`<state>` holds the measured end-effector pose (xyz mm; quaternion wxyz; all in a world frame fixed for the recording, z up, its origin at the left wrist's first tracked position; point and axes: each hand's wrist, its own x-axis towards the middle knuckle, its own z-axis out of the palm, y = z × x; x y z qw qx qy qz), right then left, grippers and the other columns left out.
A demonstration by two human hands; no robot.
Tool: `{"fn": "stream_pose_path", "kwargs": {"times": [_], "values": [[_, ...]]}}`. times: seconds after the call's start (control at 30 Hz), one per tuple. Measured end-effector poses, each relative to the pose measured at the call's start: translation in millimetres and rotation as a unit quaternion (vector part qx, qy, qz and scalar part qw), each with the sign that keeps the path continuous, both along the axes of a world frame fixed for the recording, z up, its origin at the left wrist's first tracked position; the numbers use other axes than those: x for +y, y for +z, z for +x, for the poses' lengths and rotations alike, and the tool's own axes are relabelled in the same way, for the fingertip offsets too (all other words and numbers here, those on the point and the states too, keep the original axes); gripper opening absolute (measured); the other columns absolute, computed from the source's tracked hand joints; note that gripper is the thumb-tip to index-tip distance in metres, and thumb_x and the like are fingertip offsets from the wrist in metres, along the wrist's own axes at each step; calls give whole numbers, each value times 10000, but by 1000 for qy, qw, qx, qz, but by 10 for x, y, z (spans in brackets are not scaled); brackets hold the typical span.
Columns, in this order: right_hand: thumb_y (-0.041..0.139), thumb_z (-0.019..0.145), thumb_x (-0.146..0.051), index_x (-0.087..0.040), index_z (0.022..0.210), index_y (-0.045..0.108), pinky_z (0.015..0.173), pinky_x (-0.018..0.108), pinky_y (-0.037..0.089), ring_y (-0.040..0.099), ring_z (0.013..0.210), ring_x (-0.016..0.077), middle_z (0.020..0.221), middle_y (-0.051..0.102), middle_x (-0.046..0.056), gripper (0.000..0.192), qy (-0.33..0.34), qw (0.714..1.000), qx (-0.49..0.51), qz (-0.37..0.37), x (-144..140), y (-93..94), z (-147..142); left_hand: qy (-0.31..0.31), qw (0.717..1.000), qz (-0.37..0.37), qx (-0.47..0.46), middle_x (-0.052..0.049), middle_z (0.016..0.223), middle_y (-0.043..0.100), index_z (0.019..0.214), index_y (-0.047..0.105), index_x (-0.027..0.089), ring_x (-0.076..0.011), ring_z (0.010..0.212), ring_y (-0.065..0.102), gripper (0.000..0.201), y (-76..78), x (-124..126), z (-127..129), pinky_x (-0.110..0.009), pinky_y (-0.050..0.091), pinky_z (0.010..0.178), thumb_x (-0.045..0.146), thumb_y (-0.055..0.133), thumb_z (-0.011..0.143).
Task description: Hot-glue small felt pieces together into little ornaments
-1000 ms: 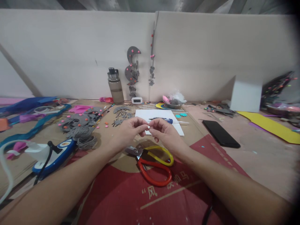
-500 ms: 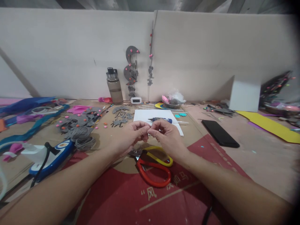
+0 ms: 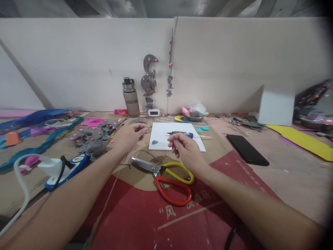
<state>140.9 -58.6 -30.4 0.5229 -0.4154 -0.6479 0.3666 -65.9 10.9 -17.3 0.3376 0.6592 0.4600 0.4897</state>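
Left hand (image 3: pixel 131 133) is pinched shut over the grey cutouts (image 3: pixel 96 133), can't tell if anything's actually in it. Right hand (image 3: pixel 183 149) hovers at the near edge of the white board (image 3: pixel 177 136), fingertips pinched like it's got a thread, too thin to see. A small grey piece (image 3: pixel 155 142) sits on the board between the hands. The scissors (image 3: pixel 166 175) lie open just under both wrists, so a dropped forearm could catch a blade, and a sleeve sweep would scatter those loose beads. Containers: bottle (image 3: pixel 130 99) at the back looks part full, bowl (image 3: pixel 194 114) holds pink and grey scraps
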Motion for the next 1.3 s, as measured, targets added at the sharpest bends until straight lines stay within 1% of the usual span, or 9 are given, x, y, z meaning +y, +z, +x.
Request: {"fn": "stream_pose_path", "kwargs": {"times": [0.17,0.27,0.37,0.47,0.63,0.87,0.97,1.13,1.3], "values": [[457,813,-266,-201,862,570,534,206,404,509,695,103,820,580,10,139,-25,1000,-5,16,15,13,16,-27,981,64,179,-51,775,665,823,719,181,-167,695,549,216,-192,115,33,-273,405,679,331,653,683],[487,784,-260,-192,868,572,514,200,405,499,691,102,829,585,13,138,-7,999,30,-20,29,19,11,-36,966,100,234,-48,774,660,839,724,202,-177,716,546,218,-199,38,115,-291,401,710,341,656,685],[554,756,-294,-188,889,564,506,202,407,486,668,97,802,570,2,171,3,997,60,-38,43,22,9,-59,980,84,173,-48,828,669,839,713,197,-173,754,554,245,-105,-133,199,-285,409,712,392,608,736],[629,725,-347,-195,935,530,496,203,401,483,654,94,747,523,-28,278,15,996,83,-39,51,24,14,-106,991,20,73,-40,769,658,876,694,169,-134,638,523,321,8,-314,289,-258,407,620,445,570,768],[657,721,-395,-193,958,492,481,202,380,474,607,79,759,549,-27,352,55,992,93,-63,56,15,13,-192,981,-20,16,-16,647,605,896,691,149,-115,617,519,308,80,-461,385,-242,404,627,414,579,785],[707,673,-409,-191,926,510,488,209,374,474,561,64,751,551,-30,387,95,983,115,-111,53,46,-3,-207,978,-28,-21,-1,633,607,820,643,137,-104,582,532,231,57,-437,353,-236,422,606,358,637,752],[716,669,-398,-191,919,510,480,207,364,465,525,47,791,560,-26,384,116,974,131,-140,51,47,-8,-212,977,-4,17,-2,633,597,806,622,136,-106,590,540,224,80,-460,338,-232,421,601,358,595,785],[698,692,-418,-190,904,511,477,207,352,452,503,49,713,547,-43,363,126,975,127,-129,48,3,-31,-159,981,52,101,13,643,559,778,583,150,-92,589,510,191,130,-562,378,-205,382,558,326,526,825],[621,769,-446,-193,895,524,497,210,346,451,516,55,697,572,-34,299,152,973,126,-118,36,-13,-53,-190,981,-29,2,12,597,552,727,542,143,-95,564,520,225,139,-560,443,-220,414,574,337,507,833]]}}
